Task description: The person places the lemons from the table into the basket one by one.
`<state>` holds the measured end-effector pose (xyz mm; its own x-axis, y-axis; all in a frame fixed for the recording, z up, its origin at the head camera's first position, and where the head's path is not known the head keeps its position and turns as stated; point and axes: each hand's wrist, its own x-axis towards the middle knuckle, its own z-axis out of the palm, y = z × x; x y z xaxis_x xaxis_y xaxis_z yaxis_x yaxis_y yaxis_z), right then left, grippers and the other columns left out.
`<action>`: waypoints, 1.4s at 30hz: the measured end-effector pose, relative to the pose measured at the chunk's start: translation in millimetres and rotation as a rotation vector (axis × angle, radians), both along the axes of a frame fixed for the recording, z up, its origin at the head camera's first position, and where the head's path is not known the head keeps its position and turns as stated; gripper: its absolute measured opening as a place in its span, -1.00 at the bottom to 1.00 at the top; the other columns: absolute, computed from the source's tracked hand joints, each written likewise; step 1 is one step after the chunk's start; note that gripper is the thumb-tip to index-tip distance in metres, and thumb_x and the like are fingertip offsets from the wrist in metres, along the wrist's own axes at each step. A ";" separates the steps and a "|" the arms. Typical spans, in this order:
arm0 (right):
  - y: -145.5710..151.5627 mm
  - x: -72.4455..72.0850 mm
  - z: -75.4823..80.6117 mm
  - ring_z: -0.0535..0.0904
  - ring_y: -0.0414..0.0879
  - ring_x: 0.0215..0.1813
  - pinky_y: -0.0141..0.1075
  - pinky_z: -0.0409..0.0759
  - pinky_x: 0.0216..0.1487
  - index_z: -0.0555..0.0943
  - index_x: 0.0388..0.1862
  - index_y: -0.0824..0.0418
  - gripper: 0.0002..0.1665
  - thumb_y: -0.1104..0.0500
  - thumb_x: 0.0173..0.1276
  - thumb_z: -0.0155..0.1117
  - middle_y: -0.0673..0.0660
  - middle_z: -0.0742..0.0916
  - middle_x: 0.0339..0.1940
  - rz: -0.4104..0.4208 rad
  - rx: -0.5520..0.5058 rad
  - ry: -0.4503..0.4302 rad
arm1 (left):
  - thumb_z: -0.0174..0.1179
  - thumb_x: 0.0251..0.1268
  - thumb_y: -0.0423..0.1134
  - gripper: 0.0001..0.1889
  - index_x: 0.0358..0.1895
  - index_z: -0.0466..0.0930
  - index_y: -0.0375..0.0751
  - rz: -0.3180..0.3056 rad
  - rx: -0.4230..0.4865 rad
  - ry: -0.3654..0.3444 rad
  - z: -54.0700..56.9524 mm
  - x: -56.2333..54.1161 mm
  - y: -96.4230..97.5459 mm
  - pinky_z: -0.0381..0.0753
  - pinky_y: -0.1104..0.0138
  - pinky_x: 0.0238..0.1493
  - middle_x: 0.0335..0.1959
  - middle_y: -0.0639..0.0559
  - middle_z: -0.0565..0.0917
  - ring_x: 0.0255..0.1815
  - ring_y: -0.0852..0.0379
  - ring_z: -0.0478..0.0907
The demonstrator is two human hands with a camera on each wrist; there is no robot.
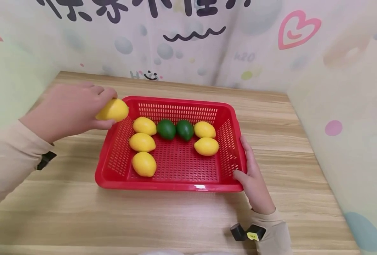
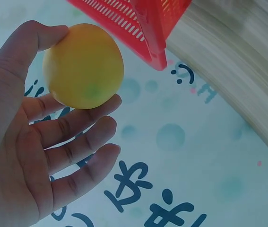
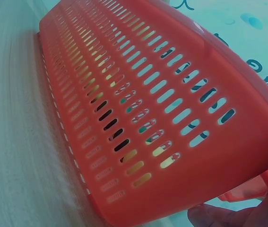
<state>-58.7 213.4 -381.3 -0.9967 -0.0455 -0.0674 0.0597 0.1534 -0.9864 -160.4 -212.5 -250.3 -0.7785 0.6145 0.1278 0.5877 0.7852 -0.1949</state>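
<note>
My left hand (image 1: 72, 109) pinches a yellow lemon (image 1: 116, 110) between thumb and fingers, over the back left corner of a red plastic basket (image 1: 169, 185). In the left wrist view that lemon (image 2: 84, 66) sits against the thumb and upper fingers, while the lower fingers are spread off it. At the basket's right side, my right hand (image 1: 256, 184) grips the rim, thumb over the inner edge. Three lemons (image 1: 142, 142) line the basket's left side. Two dark green lemon-shaped fruits (image 1: 175, 130) lie along the back, and two more lemons (image 1: 206, 146) are at the right.
The basket stands on a wood-grain table (image 1: 175, 219). Behind it rises a pale wall covering (image 1: 201, 53) with dark lettering and bubble prints. More pale covering (image 1: 344, 106) bounds the table on the right. Slots pierce the basket's side wall (image 3: 124, 94).
</note>
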 end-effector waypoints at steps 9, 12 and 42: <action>-0.6 -0.2 -0.8 0.27 0.14 0.42 -0.29 0.69 0.00 -0.03 0.71 -0.28 0.14 0.55 0.31 -0.07 -0.06 0.15 0.65 0.008 0.002 0.007 | 0.51 0.07 0.02 -0.44 0.04 0.56 -0.24 -0.038 0.008 -0.006 -0.6 -3.6 15.1 0.56 0.14 -0.63 -0.31 -0.13 0.67 -0.35 -0.06 0.58; -0.1 0.0 -1.1 0.28 0.14 0.41 -0.30 0.69 -0.02 -0.03 0.71 -0.27 0.14 0.55 0.30 -0.07 -0.06 0.15 0.64 0.003 -0.001 0.009 | 0.52 0.07 0.05 -0.43 0.03 0.58 -0.24 -0.073 -0.005 0.002 -2.5 -5.1 22.7 0.58 0.13 -0.63 -0.30 -0.15 0.67 -0.36 -0.06 0.58; 0.2 0.4 -0.8 0.26 0.16 0.44 -0.26 0.68 0.03 -0.03 0.71 -0.28 0.14 0.55 0.31 -0.08 -0.05 0.15 0.65 0.007 0.002 0.011 | 0.57 0.00 0.14 -0.32 0.18 0.67 -0.12 -0.283 -0.204 -0.047 -6.3 -19.5 101.5 0.68 0.21 -0.45 -0.17 -0.13 0.74 -0.18 -0.05 0.56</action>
